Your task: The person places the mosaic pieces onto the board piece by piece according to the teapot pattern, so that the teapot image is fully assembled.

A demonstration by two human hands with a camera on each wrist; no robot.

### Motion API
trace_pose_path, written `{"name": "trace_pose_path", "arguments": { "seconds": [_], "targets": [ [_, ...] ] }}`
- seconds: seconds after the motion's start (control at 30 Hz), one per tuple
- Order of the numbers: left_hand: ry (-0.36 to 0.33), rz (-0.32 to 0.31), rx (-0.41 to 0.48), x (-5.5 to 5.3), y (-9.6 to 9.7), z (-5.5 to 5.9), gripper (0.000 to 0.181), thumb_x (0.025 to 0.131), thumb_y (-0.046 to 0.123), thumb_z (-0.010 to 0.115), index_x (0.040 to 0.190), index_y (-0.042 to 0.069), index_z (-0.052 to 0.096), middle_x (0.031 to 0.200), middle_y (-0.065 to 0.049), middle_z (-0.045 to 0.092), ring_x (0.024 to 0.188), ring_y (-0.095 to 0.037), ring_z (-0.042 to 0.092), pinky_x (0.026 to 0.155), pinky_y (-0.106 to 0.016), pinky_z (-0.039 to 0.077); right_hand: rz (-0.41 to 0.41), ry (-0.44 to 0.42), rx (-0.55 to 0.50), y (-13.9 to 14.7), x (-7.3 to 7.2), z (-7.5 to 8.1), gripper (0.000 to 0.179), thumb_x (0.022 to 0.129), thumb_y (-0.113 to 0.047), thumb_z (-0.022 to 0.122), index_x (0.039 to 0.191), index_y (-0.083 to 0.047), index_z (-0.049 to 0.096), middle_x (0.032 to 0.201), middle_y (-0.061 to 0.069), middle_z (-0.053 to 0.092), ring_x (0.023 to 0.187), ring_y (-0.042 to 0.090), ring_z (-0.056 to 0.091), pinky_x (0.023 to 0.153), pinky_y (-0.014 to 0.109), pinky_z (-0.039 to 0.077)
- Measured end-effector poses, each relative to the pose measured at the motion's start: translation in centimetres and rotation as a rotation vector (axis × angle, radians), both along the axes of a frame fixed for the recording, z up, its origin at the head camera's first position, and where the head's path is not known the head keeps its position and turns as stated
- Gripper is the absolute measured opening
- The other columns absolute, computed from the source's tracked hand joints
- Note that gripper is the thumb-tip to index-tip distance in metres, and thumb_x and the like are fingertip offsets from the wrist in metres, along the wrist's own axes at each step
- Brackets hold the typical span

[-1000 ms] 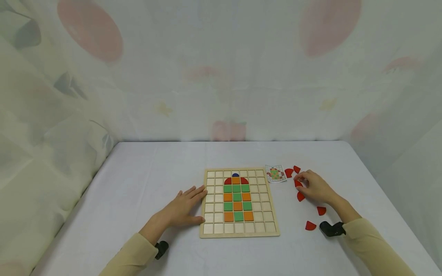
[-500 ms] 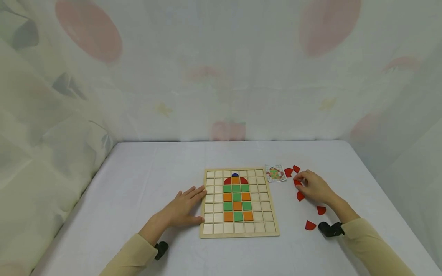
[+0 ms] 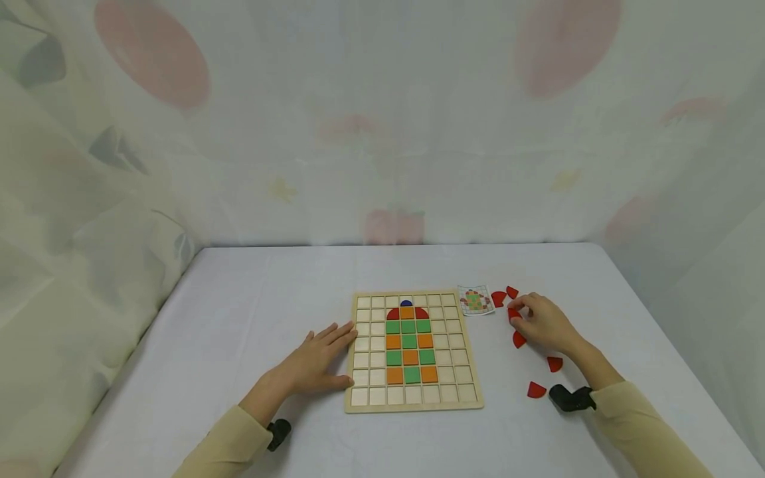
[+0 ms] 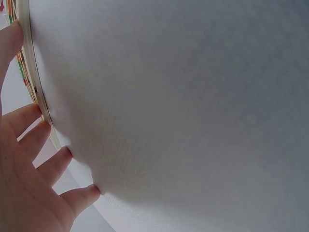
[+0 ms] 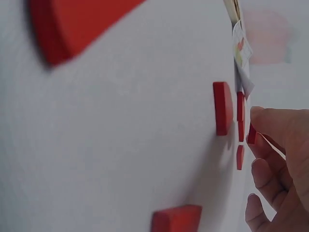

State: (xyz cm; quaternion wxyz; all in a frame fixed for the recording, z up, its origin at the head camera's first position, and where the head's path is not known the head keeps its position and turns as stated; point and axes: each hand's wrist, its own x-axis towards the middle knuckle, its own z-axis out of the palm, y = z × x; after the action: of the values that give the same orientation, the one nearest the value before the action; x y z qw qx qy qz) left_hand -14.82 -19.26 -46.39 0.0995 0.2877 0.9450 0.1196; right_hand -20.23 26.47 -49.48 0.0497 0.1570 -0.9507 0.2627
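Unmoved, red piece [image 5: 252, 135] sits between (right-hand) fingers [image 5: 267, 151].

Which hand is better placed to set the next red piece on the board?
Likely the right hand: it pinches a red piece, with more nearby, while the left hand touches the board on its left side.

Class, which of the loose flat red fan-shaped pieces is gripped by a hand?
The red fan-shaped piece that the right hand pinches; the other loose red pieces lie ungripped on the white table.
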Motion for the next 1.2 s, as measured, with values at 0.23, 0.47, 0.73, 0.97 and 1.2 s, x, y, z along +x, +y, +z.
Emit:
{"name": "trace_pose_path", "arguments": {
  "seconds": [0.23,0.47,0.73,0.97,1.2],
  "targets": [
    [0.002,0.006,0.001,0.0,0.1,0.1,0.083,0.079,0.046,0.068,0.144,0.011,0.031,0.152,-0.006,0.024,0.137,-0.036,0.023,0.1,-0.067,0.022,-0.002,0.011,-0.028,-1.1,0.4,0.8,0.025,0.08,-0.01,0.069,0.104,-0.006,0.064,0.091,0.005,0.06,0.079,0.019,0.047,0.064,0.029,0.043],
    [0.0,0.006,-0.004,-0.1,0.1,0.1,0.083,0.08,0.047,0.066,0.145,0.012,0.03,0.152,-0.005,0.023,0.138,-0.035,0.022,0.101,-0.066,0.022,0.042,0.067,-0.043,-3.1,0.8,1.8,0.027,0.078,-0.007,0.07,0.105,-0.007,0.065,0.09,0.003,0.06,0.076,0.018,0.046,0.062,0.027,0.04],
    [-0.004,0.004,0.0,0.0,0.2,0.2,0.082,0.08,0.046,0.067,0.144,0.01,0.031,0.152,-0.007,0.024,0.137,-0.036,0.023,0.1,-0.067,0.022,0.093,0.125,-0.033,-5.9,0.6,1.6,0.025,0.077,-0.008,0.072,0.101,-0.006,0.066,0.093,0.003,0.064,0.077,0.017,0.052,0.065,0.029,0.044],
    [0.001,-0.004,-0.001,0.1,0.1,0.2,0.082,0.08,0.046,0.067,0.144,0.01,0.031,0.152,-0.007,0.024,0.136,-0.037,0.024,0.099,-0.067,0.023,0.141,0.098,-0.049,-8.3,0.8,1.5,0.024,0.077,-0.011,0.072,0.101,-0.009,0.066,0.101,0.004,0.065,0.087,0.018,0.056,0.072,0.032,0.048],
    [0.008,-0.012,0.005,0.1,0.0,0.1,0.082,0.08,0.045,0.067,0.144,0.01,0.031,0.152,-0.008,0.024,0.136,-0.037,0.024,0.099,-0.068,0.023,0.183,0.044,-0.05,-10.5,0.7,1.1,0.021,0.078,-0.014,0.071,0.099,-0.011,0.065,0.096,0.0,0.064,0.083,0.015,0.05,0.07,0.028,0.045]
  ]
}}
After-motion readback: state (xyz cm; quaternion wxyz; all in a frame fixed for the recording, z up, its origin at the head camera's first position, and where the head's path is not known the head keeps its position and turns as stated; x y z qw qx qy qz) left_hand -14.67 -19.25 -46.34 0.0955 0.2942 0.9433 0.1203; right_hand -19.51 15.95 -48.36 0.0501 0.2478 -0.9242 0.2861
